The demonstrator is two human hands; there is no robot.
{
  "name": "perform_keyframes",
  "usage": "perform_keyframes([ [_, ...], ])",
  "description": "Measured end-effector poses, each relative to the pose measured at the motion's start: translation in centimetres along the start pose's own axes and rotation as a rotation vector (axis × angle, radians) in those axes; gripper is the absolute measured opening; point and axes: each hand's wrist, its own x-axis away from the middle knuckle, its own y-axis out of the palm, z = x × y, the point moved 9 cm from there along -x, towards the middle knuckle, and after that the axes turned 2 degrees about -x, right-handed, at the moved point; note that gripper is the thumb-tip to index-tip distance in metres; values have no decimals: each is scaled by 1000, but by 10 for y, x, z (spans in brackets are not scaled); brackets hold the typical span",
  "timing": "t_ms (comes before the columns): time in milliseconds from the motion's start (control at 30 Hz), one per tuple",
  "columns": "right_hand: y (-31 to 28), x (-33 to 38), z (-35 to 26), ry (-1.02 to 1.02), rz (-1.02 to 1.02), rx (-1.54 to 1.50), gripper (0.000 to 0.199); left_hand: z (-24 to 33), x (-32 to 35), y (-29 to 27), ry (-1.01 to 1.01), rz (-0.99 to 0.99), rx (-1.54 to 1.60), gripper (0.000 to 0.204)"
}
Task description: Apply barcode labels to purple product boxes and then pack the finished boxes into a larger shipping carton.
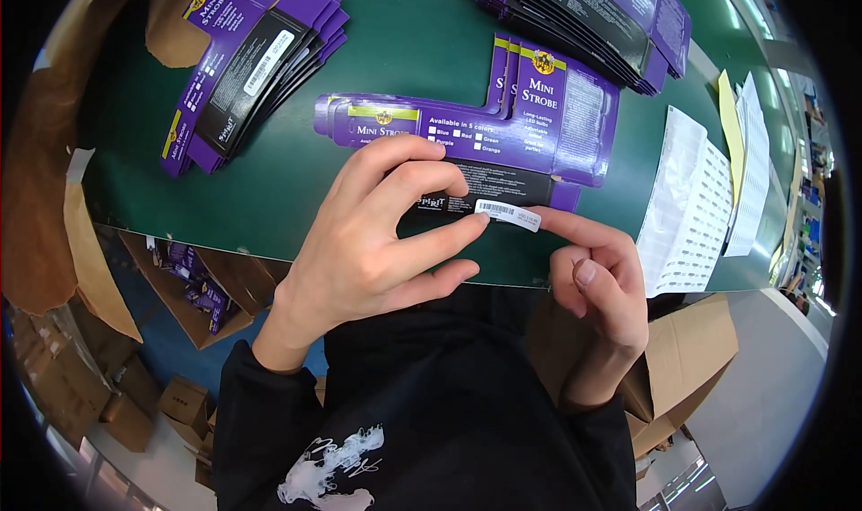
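A small white barcode label (507,215) lies slightly askew along the black lower panel of a flat purple and black printed carton (584,107), the top one of a few overlapping flat cartons. My left hand (377,242) is over the carton's lower left part with its fingers apart, one fingertip at the label's left end. The tip of my right hand's (602,273) outstretched index finger touches the label's right end, while the thumb stands apart and the other fingers curl in. Whether the whole label lies flat on the panel cannot be made out.
Fanned stacks of the same flat cartons lie at the far left (260,62) and far right (584,17) of the green table (386,53). White label sheets (687,197) rest at the right edge. Below stand cardboard boxes (687,358), one holding purple cartons (202,291).
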Motion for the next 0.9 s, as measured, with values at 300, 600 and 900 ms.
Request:
perform_keyframes([
  [300,-1,0,2,3,11,-3,56,-1,-1,3,-30,-23,10,42],
  [600,-1,-1,3,3,15,-34,56,-4,-2,5,-51,-37,24,45],
  [900,-6,4,-7,-9,70,4,56,-7,-4,4,-73,-32,50,42],
])
